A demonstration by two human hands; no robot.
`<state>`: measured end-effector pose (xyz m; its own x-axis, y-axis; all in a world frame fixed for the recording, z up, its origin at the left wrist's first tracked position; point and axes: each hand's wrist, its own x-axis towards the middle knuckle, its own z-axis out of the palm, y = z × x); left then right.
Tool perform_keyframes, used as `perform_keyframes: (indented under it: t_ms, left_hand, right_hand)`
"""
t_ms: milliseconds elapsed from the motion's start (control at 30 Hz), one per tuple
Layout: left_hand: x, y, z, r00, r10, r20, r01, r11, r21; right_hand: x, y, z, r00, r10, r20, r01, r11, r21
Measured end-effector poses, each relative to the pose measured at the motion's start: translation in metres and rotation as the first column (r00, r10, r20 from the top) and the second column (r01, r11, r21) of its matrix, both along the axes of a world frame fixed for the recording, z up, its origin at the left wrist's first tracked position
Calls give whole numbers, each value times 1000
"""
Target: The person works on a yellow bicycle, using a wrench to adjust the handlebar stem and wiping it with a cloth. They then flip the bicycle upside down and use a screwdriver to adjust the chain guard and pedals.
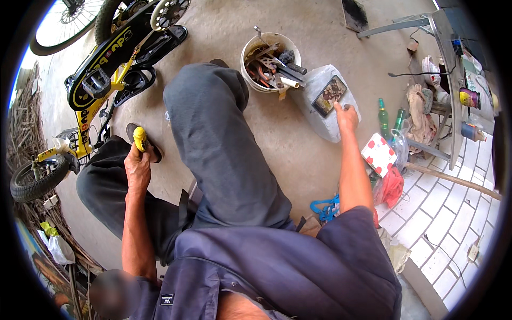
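Observation:
My left hand [138,168] is closed around a yellow tool handle [140,138] with dark marks, held up near my left knee; its kind I cannot make out. Out to the right, my right hand [346,116] reaches down to a smartphone [329,96] with a lit screen. The index finger touches the phone's lower right part, and the other fingers curl in without gripping anything. Under the phone lies a whitish plastic bag [325,125] on the floor. Close beside it stands a white bucket [244,58] full of wrenches, pliers and other hand tools.
A yellow and black bicycle [82,125] lies tipped over at the left, with another wheel [66,21] behind it. To the right are green bottles [383,117], a red-spotted white box [380,154], a red bag [392,186] and a metal-legged table [442,32]. Brushwood [24,122] lines the left edge.

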<state>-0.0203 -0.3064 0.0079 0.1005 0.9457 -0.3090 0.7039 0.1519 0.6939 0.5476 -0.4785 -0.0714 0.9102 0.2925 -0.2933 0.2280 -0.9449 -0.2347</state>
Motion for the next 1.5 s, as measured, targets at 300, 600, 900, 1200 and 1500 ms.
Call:
perform_keyframes:
  t_ms: [300, 600, 900, 1200, 1500]
  left_hand:
    - [-12, -1, -10, 999, -15, -41, 14, 999, -28]
    - [-7, -1, -10, 998, -11, -68, 6, 997, -73]
    - [17, 11, 5, 993, -63, -98, 56, 996, -72]
    - [20, 24, 31, 989, 14, 147, -5, 998, -65]
    - [-51, 55, 37, 953, -2, 305, -36, 992, 119]
  right_hand:
    - [11, 8, -20, 1000, 25, -17, -27, 992, -125]
    - [24, 15, -36, 999, 30, 41, -20, 973, -228]
    - [18, -2, -25, 994, -99, 47, 99, 995, 3]
    - [-119, 73, 112, 934, 212, 289, -355, 655, 667]
    - [-355, 223, 227, 390, 793, 467, -620, -148, 770]
